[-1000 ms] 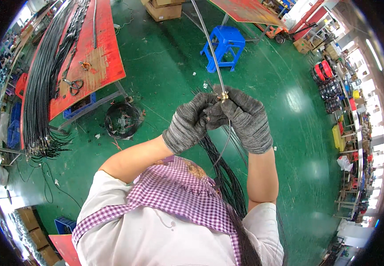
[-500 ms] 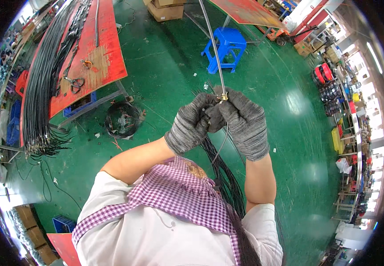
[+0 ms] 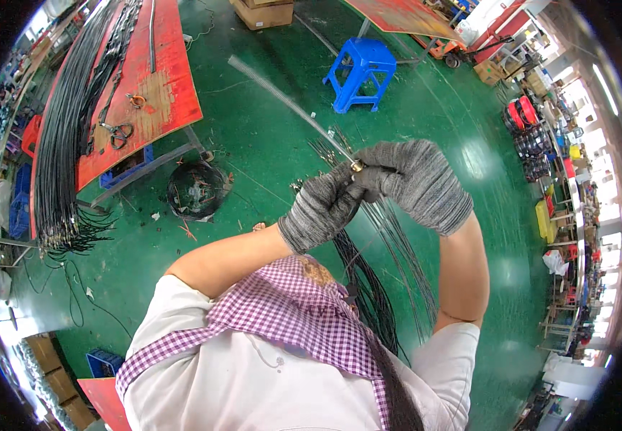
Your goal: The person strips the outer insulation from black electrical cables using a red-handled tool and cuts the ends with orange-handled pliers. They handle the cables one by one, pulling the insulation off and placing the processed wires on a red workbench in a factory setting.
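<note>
A: Gripped where, exactly?

B: In the right hand (image 3: 422, 185), thumb and fingers closed on a brass-coloured fitting (image 3: 358, 166), out in front of the chest. Slanting up and left from there, a grey flexible tube (image 3: 289, 104), far end over the green floor (image 3: 516, 215).

A: And the left hand (image 3: 319, 206)?

B: Fingers bent and drawn together, just beside the fitting; impossible to tell what, if anything, between them.

A: Containers?

B: Beside the red table (image 3: 173, 109), down on the floor, a round black tub (image 3: 174, 197) with loose scraps inside. Under that same table, a blue box (image 3: 126, 168), contents hidden. At lower left, a blue crate (image 3: 103, 364), too small to read inside. At the top, cardboard boxes (image 3: 262, 14).

A: Edges, and room to move?

B: To the left, the table's corner, well apart from both hands; along its outer side, black cables (image 3: 74, 136), ends past the edge. Ahead, a blue stool (image 3: 363, 66), apart from the tube. Below the hands, thin dark strands (image 3: 370, 294). To the right, a broad stretch of floor between forearm and racks (image 3: 564, 323).
</note>
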`<action>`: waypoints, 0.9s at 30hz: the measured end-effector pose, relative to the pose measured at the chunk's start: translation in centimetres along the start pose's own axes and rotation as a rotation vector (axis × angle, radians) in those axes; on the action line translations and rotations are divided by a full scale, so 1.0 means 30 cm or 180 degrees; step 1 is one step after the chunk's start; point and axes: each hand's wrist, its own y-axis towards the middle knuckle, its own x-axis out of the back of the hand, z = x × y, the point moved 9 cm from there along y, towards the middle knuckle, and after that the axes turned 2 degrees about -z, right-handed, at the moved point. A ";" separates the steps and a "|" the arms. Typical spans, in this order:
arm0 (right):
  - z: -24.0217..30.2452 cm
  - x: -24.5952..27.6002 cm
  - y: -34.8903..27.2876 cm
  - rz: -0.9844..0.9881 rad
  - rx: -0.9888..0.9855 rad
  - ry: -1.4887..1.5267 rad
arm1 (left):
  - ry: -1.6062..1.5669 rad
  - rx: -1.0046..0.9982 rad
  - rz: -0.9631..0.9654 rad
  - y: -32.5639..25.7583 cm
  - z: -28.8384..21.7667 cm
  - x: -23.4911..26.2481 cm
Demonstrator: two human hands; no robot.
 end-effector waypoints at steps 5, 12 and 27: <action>-0.004 0.041 -0.006 -0.0691 0.0429 -0.0226 | -0.0398 0.0099 -0.0052 0.020 -0.040 -0.005; -0.063 0.026 0.002 -0.0589 0.0386 0.0263 | -0.0281 -0.0128 0.0078 0.023 -0.057 -0.014; -0.163 -0.103 0.110 -0.0264 0.0391 0.2816 | -0.0945 0.0802 0.0246 0.021 -0.056 0.057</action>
